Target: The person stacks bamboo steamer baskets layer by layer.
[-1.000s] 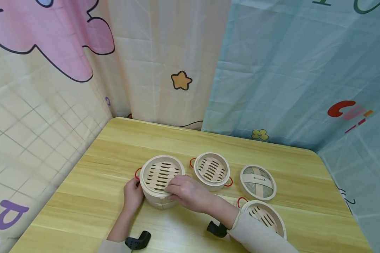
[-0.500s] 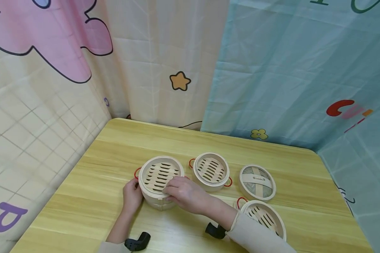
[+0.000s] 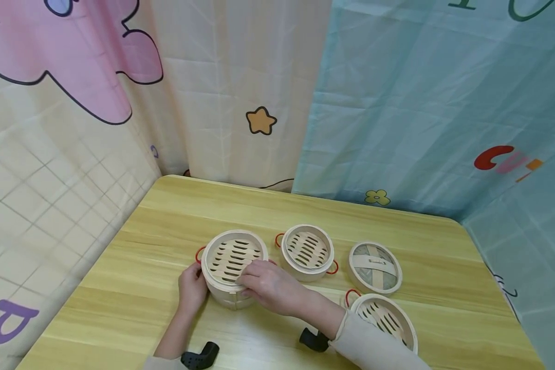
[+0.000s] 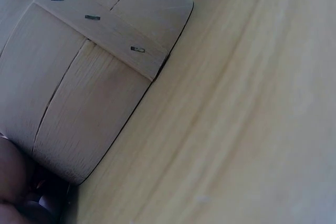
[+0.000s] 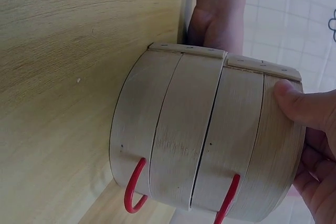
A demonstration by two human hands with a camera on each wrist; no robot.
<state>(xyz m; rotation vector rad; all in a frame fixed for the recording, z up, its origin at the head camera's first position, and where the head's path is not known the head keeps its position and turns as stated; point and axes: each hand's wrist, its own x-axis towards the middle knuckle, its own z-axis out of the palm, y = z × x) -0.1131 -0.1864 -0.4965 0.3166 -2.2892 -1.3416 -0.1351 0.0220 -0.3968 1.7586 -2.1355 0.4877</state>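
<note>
Two bamboo steamer tiers stand stacked (image 3: 222, 294) on the table, the upper one showing its slotted floor. My right hand (image 3: 274, 288) pinches the upper tier's near right rim; in the right wrist view its thumb (image 5: 299, 100) presses the outer wall and the fingers bend over the rim. My left hand (image 3: 192, 292) grips the stack low on its left side, just under a red handle (image 3: 200, 254); its fingertips are mostly hidden. Two more red handles, a lower one (image 5: 135, 187) and an upper one (image 5: 229, 200), show on the stack's other side, roughly in line.
Right of the stack stands another steamer tier (image 3: 307, 252) with red handles. Beyond it lies a woven steamer lid (image 3: 375, 268). A further tier (image 3: 390, 321) sits nearer, partly behind my right sleeve (image 3: 374, 341). Printed curtains (image 3: 240, 67) border the wooden table (image 3: 176, 205).
The head view has shifted slightly. Both hands keep their places on the stacked steamer tiers, and the other pieces stay put.
</note>
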